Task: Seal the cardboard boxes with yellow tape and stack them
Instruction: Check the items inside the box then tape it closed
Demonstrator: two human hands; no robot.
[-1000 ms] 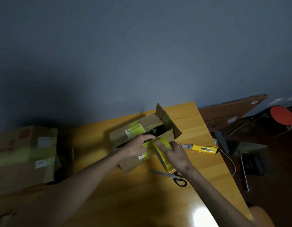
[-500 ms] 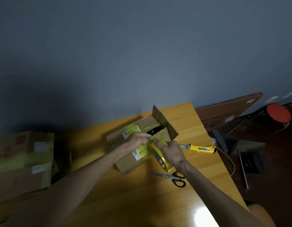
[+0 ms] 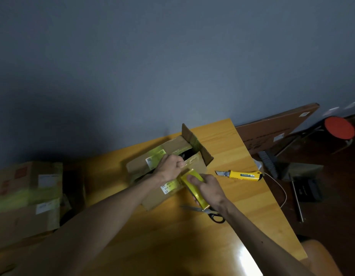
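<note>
Cardboard box (image 3: 137, 168) sat by the table's (image 3: 252, 206) far edge, one flap up, seam unsealed. Left hand (image 3: 169, 166) seemingly pinched tape (image 3: 173, 183) onto its top; right hand (image 3: 207, 188) clamped round the roll (image 3: 200, 200). Taped boxes (image 3: 27, 196) stood stacked off the left edge; this one was yet to finish.

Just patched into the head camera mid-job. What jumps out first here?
Both hands work at the middle of the table: the right hand grips the yellow tape while the left hand seems to pinch its loose end on top of the cardboard box, whose end flap stands open. A yellow knife lies just right of the box, and taped boxes sit stacked at the far left.
</note>
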